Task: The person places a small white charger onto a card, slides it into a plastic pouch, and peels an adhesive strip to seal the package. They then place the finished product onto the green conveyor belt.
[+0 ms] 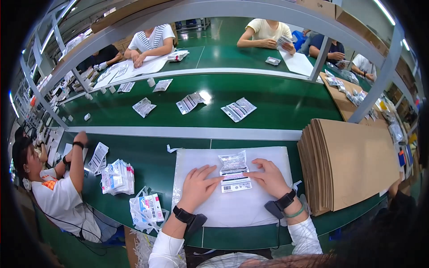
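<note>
A silvery plastic packet (pixel 234 172) with printed lines and a white lower flap lies flat on the white mat (pixel 199 157) in front of me. My left hand (pixel 199 185) rests at its left side, open, with the index fingertip touching the packet's edge at the level of the flap's top. On the opposite side my right hand (pixel 270 178) is also open, its index fingertip on the right edge at the same height. The other fingers of both hands are spread apart on or just above the mat. Dark bands with boxy units circle both wrists.
A stack of brown cardboard sheets (pixel 357 165) stands right of the mat. To the left are a pile of white packages (pixel 117 177) and loose packaging (pixel 147 209). Several silvery packets lie on the green belt (pixel 286 98) beyond a metal rail. A co-worker (pixel 62 192) sits at left; others work opposite.
</note>
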The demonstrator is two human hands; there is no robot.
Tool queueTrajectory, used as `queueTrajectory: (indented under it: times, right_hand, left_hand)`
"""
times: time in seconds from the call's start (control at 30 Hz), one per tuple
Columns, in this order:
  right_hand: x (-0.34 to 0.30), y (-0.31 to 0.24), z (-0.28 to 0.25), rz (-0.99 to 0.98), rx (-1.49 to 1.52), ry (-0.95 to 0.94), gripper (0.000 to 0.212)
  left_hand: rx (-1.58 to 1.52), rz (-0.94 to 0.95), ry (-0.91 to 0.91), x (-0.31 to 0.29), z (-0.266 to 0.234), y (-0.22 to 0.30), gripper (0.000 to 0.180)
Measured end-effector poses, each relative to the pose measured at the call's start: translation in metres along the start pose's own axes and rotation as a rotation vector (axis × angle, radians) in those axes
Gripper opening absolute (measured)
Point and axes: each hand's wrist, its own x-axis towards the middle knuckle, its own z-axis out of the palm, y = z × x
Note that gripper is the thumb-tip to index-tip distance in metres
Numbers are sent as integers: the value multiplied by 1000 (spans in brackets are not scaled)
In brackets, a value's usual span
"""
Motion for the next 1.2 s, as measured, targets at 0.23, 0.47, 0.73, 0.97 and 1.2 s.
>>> queueTrajectory:
  times: [0.23, 0.47, 0.73, 0.97, 1.2]
  right_hand:
    - [-4, 28, -4, 125, 115, 3, 31]
    - [65, -6, 0, -41, -137, 45, 51]
    - [159, -26, -25, -69, -418, -19, 85]
    - [67, 6, 62, -131, -414, -345, 77]
    - [60, 4, 52, -186, -319, -266, 77]
  left_hand:
    - [-105, -116, 31, -8, 8, -18, 18]
    - [-146, -92, 52, -6, 10, -18, 17]
    - [-185, -88, 77, -19, 11, -22, 20]
    - [-140, -28, 110, -24, 23, -23, 22]
    - [-196, -190, 48, -86, -86, -20, 37]
